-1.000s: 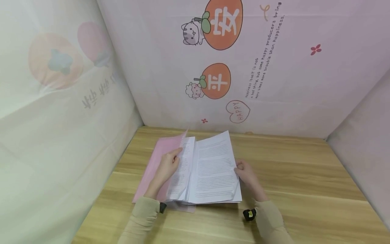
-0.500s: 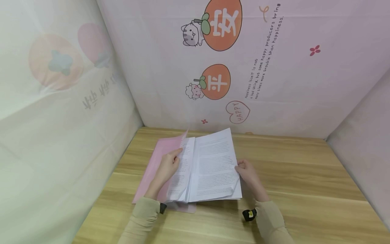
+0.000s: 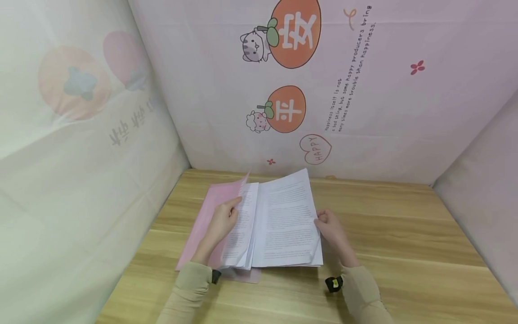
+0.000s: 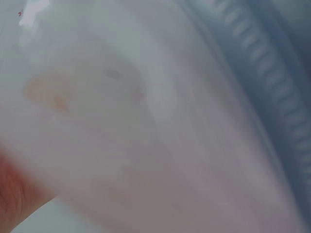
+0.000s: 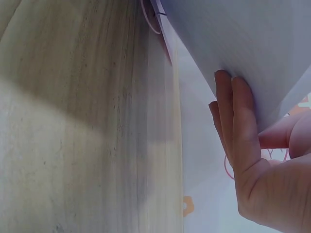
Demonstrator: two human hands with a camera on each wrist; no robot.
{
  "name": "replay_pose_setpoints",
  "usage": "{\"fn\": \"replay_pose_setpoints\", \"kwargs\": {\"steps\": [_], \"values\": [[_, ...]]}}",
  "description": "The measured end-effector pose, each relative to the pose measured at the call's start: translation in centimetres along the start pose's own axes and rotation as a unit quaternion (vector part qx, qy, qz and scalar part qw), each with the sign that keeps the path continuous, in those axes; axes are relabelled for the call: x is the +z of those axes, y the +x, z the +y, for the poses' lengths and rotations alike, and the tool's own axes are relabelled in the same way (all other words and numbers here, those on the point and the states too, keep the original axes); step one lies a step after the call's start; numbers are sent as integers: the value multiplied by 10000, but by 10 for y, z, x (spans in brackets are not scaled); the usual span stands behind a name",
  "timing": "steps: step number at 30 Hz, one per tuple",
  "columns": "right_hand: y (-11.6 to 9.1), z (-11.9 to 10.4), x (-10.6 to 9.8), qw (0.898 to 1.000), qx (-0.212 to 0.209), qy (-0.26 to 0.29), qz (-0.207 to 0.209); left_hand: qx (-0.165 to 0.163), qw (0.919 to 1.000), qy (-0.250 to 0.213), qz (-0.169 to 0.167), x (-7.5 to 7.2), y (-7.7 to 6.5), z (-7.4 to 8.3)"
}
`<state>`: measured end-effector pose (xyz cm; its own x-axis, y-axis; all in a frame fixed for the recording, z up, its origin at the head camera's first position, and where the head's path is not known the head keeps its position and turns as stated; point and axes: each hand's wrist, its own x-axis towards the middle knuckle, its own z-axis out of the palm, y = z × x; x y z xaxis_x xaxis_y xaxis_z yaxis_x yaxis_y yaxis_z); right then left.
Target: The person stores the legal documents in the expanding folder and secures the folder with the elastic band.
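Observation:
A pink translucent folder (image 3: 201, 220) lies spread on the table, its cover turned to the left with the top corner raised. Printed sheets (image 3: 285, 225) fill it, loosely bent at their lower corners. My left hand (image 3: 222, 220) holds the cover and left-hand sheets, index finger reaching onto the print. Blurred film and a ridged strip (image 4: 265, 63) fill most of the left wrist view; only part of that hand shows. With thumb and fingers, my right hand (image 3: 329, 225) pinches the right edge of the sheets. The right wrist view shows the fingers (image 5: 243, 116) behind the lifted paper.
The wood-grain table (image 3: 404, 243) extends to the right and front. White printed cloth hangs as a back wall (image 3: 364, 148) close behind the folder, with more cloth on the left (image 3: 81, 180) and right (image 3: 485, 198). A black wrist camera (image 3: 333, 284) sits below the right hand.
My right hand has shifted slightly right and up, drawing the right-hand sheets with it, so their top corner stands a little higher. My left hand stays in place.

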<state>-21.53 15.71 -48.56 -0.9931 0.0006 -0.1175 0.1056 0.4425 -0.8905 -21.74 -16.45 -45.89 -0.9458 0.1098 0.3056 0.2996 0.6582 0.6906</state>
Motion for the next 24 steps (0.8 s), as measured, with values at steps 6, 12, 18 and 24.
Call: {"fn": "replay_pose_setpoints", "kwargs": {"steps": [6,12,18,24], "values": [[-2,0,7,9995,-64,238,-176,-55,10000,-22,-52,0,-1,1],[-1,3,19,9980,-14,608,-178,49,10000,40,13,1,-1,0],[-1,4,27,9967,-42,791,-183,7,10000,47,-15,2,-1,0],[-2,3,26,9971,65,711,-270,56,10000,18,-1,3,1,0]]}}
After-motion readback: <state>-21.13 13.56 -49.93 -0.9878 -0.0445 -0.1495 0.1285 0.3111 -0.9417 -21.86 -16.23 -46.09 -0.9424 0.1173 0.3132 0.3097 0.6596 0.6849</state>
